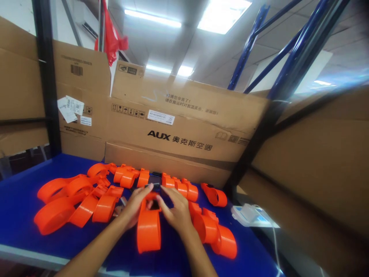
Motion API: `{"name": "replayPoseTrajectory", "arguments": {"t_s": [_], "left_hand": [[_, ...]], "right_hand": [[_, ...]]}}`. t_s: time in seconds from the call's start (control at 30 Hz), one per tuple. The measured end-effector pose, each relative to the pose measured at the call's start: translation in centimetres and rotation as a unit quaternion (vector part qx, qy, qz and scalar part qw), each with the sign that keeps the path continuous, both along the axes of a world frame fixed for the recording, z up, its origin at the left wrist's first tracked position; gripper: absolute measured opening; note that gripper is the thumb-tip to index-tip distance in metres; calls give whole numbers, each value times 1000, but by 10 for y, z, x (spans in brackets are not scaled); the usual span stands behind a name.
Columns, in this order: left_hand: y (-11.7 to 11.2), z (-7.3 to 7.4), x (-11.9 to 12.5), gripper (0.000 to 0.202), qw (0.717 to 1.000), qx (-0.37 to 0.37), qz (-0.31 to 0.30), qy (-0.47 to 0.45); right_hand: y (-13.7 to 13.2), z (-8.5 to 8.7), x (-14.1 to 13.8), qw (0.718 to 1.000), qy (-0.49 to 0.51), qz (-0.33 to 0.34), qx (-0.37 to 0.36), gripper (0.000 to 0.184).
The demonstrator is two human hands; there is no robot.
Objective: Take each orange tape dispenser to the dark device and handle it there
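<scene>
An orange plastic ring with a narrow upper arm [148,232] is held between my two hands above the blue table. My left hand [136,204] closes on the upper part from the left, its thumb raised near a small dark piece [156,186]. From the right, my right hand [177,209] pinches the same upper part, thumb against it and index finger near the dark piece. Whether that dark piece is held or lies behind the hands, I cannot tell. A dark flat device [155,179] is partly visible just beyond my fingertips.
Several similar orange rings [54,213] lie left, with more rings [215,234] to the right and along the back. Cardboard panels [178,127] wall off the blue table [23,184]. A white plastic box [249,215] with a cable sits at the right edge beside a dark post [248,150].
</scene>
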State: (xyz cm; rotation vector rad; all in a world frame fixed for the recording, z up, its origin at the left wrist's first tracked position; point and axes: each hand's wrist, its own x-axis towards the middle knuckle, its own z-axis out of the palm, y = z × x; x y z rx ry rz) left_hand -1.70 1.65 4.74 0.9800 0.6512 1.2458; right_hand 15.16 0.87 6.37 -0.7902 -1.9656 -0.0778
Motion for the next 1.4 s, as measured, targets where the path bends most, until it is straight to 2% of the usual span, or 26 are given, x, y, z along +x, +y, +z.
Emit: {"name": "replayPoseTrajectory", "arguments": {"t_s": [0.1, 0.33, 0.57, 0.67, 0.73, 0.93, 1.03, 1.2, 1.4], "left_hand": [[3, -4, 0, 54, 999, 27, 18, 37], [4, -11, 2, 42, 998, 35, 34, 25], [6, -7, -3, 46, 1000, 8, -14, 10], [10, -8, -4, 57, 997, -26, -72, -11], [12, -9, -4, 59, 996, -25, -83, -16], [12, -9, -1, 57, 1000, -21, -22, 8], [11, -9, -1, 58, 999, -9, -23, 20], [7, -11, -2, 49, 1000, -4, -18, 8], [5, -13, -2, 40, 999, -40, -22, -9]], "right_hand": [[-1, 3, -5, 999, 21, -24, -3, 22], [-6, 7, -10, 998, -5, -54, -23, 17], [-13, 10, -13, 991, 81, -19, -104, 14], [-8, 9, -9, 970, 183, -8, -160, 26], [-1, 10, -4, 963, 210, -26, -169, 30], [19, 2, 21, 968, 119, -159, -153, 22], [22, -9, 34, 964, 84, -203, -150, 17], [21, -22, 47, 963, 26, -218, -158, 16], [18, -26, 45, 966, -12, -232, -110, 22]]}}
